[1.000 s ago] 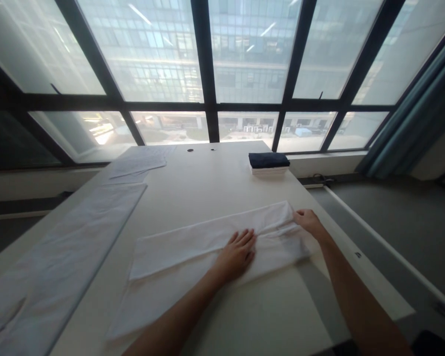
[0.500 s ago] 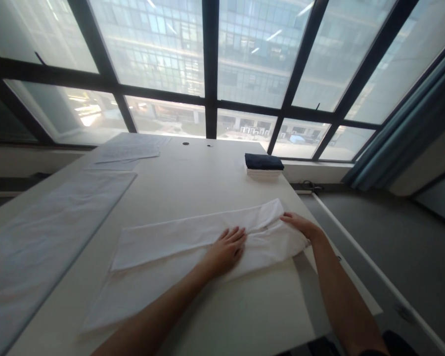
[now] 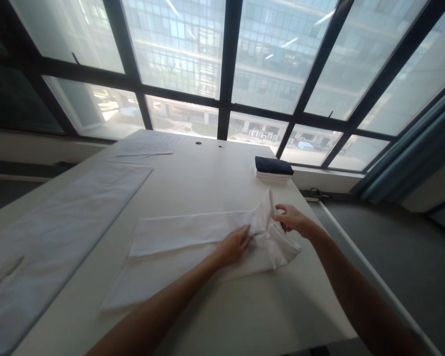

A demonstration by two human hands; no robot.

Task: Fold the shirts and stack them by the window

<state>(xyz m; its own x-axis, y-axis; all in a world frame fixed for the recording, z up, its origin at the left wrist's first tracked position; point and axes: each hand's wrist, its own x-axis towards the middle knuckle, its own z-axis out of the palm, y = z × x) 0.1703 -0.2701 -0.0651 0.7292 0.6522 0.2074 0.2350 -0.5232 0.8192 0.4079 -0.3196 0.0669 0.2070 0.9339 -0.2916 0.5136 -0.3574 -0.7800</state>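
Observation:
A long white cloth garment [image 3: 193, 230], folded lengthwise, lies across the table in front of me. Its exact kind is hard to make out. At its right end the fabric is lifted and bunched into creases. My right hand [image 3: 291, 219] pinches that raised end between thumb and fingers. My left hand [image 3: 234, 244] rests on the garment just left of the bunched part, with its fingers bent and closed on the cloth at the crease. The left fingertips are partly hidden.
A second white cloth [image 3: 74, 217] lies spread along the table's left side. Behind it are white paper sheets [image 3: 144, 146]. A stack with a dark navy folded cloth [image 3: 273, 165] over white ones stands at the back right. The table's right edge runs close to my right arm.
My right hand has lifted the garment's right end and drawn it left, so it bunches up. My left hand has gone from lying flat to bent fingers. The view has shifted slightly.

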